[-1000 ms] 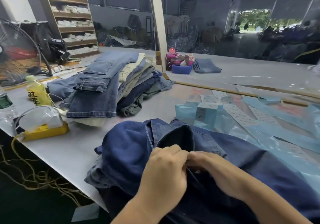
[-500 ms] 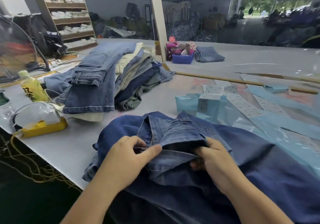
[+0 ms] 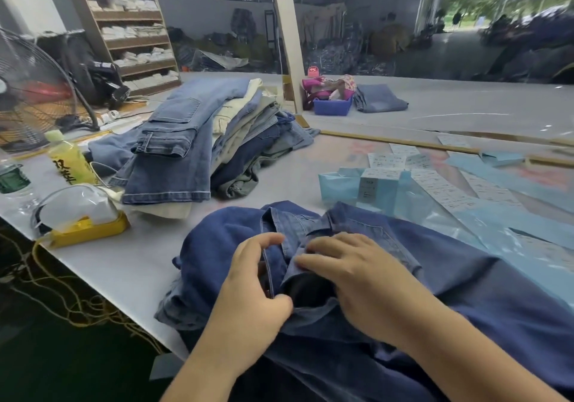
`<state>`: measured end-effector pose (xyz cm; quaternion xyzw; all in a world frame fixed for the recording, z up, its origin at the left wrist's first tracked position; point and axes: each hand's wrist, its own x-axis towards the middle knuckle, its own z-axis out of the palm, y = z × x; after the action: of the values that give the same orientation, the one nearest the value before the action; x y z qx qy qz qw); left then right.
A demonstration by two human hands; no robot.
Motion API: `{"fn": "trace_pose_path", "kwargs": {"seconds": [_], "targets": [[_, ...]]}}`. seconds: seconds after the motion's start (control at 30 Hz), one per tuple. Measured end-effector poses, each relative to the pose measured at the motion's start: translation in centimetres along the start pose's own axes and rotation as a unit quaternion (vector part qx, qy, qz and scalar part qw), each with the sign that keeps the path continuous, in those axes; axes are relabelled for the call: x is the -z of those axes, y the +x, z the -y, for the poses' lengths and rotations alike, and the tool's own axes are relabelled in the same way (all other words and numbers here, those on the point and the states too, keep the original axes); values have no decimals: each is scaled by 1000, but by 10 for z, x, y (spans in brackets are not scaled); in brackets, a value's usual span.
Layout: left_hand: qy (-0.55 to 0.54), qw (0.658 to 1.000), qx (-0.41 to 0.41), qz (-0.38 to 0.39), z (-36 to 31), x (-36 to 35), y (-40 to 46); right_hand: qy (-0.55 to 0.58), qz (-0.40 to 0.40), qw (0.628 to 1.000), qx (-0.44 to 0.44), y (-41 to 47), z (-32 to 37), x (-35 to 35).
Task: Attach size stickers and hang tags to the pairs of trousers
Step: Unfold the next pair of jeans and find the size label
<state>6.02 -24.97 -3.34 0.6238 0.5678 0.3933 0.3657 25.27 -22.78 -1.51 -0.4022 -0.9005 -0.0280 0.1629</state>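
We are working on dark blue trousers (image 3: 466, 293) lying at the table's (image 3: 124, 265) near edge, waistband pointing away from us. Our left hand (image 3: 251, 289) is pinching the waistband's open edge; our right hand (image 3: 357, 274) is pressing it with nearly straight fingers.

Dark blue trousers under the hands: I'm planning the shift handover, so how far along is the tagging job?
Done: nothing can be confirmed; no sticker or tag shows on the dark blue trousers or on the folded pile. In hand: the left hand grips the waistband while the right hand presses it flat. Left: sticker strips lie unused on the table.
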Motion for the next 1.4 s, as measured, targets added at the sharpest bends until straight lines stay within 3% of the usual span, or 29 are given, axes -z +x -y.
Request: {"fn": "trace_pose_path", "kwargs": {"seconds": [0.17,0.4,0.57,0.7,0.8,0.87,0.97,1.17,1.27,1.4], "targets": [[3,999,22,-47,9,-3,-8,104,-57,984,-131,-1,-6,-8],[52,987,68,-137,7,-11,-9,185,-179,925,-280,-28,0,-22],[-34,984,139,-102,11,-7,-7,140,-101,945,-279,-23,8,-9],[-129,978,129,-103,12,-9,-13,63,-72,979,-182,-15,16,6],[-225,955,106,-163,7,-14,-14,130,-86,981,-118,-11,25,15],[-283,938,76,-186,-2,-19,-13,206,-70,967,-133,-11,28,17],[-316,931,21,-182,-14,-23,-10,206,-65,960,-178,-12,17,12],[-168,971,-33,-169,-11,-29,-12,376,15,898,-229,-15,-3,5],[-102,981,-48,-159,-15,-31,-18,395,-3,886,-244,-10,2,4],[-17,986,-111,-120,-23,-33,-28,347,-101,894,-266,6,11,-4]]}}
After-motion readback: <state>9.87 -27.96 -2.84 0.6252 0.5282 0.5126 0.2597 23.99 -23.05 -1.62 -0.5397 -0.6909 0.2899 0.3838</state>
